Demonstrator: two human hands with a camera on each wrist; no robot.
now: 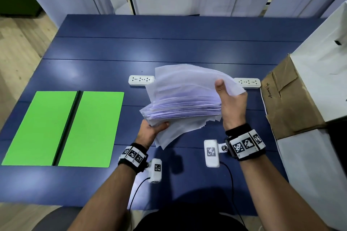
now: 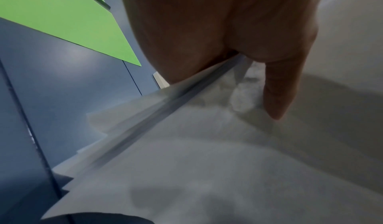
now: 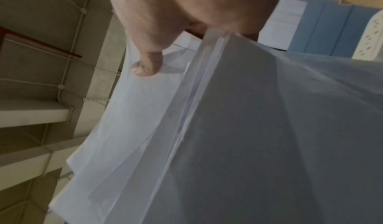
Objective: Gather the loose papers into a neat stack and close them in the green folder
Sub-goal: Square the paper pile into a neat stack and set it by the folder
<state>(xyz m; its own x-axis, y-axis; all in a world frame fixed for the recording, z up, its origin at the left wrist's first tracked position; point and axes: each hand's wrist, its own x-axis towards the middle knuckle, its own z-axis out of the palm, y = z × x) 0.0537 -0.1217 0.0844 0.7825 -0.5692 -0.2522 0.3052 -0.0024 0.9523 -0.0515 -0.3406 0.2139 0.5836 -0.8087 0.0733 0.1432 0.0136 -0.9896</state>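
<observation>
A thick, uneven stack of white papers (image 1: 185, 97) is lifted off the blue table (image 1: 131, 48), tilted, with sheet edges fanned out. My left hand (image 1: 153, 129) grips its near-left corner, thumb on top (image 2: 277, 86) and fingers hidden beneath. My right hand (image 1: 230, 99) holds the right edge, thumb (image 3: 147, 63) pressed on the top sheet, fingers hidden behind the stack. The papers (image 2: 207, 145) fill both wrist views (image 3: 238, 129). The green folder (image 1: 63, 127) lies open and flat on the table to the left, with nothing on it; its corner (image 2: 82, 24) shows in the left wrist view.
Two white power strips (image 1: 141, 80) (image 1: 248, 82) lie on the table behind the papers. A brown cardboard box (image 1: 289, 99) and white boxes (image 1: 323, 62) stand along the right edge. Wrist-camera cables trail off the near table edge.
</observation>
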